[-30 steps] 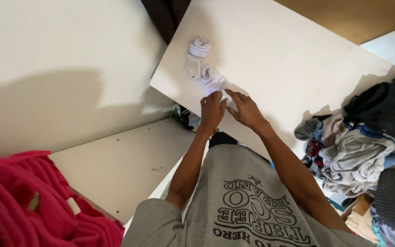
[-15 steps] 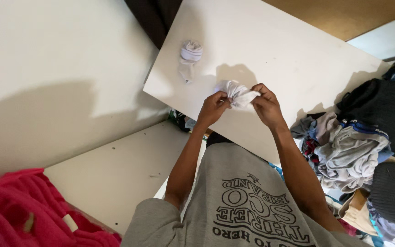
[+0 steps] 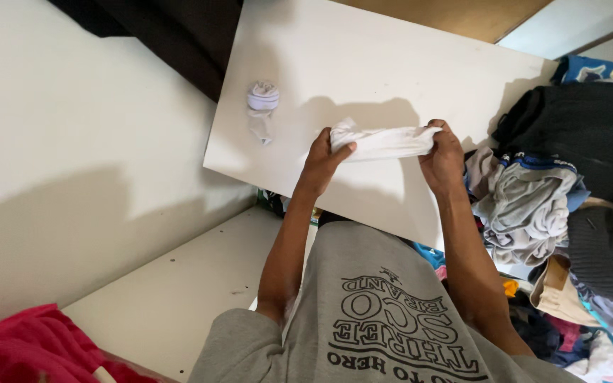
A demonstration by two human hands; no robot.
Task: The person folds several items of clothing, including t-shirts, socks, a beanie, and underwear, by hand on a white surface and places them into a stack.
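Note:
A white sock (image 3: 386,142) is stretched out flat between my two hands above the white table (image 3: 363,64). My left hand (image 3: 323,157) pinches its left end and my right hand (image 3: 443,154) grips its right end. A second white sock (image 3: 261,106), rolled up with a loose tail, lies on the table to the left of my hands, apart from them.
A heap of mixed clothes (image 3: 540,206) lies at the right, with a dark garment (image 3: 590,131) on top at the back. A red cloth (image 3: 30,347) sits at the bottom left. A white shelf board (image 3: 172,291) runs below the table.
My hands lifted one white sock off the table and pulled it out lengthwise between them. The rolled sock stayed on the table at the left.

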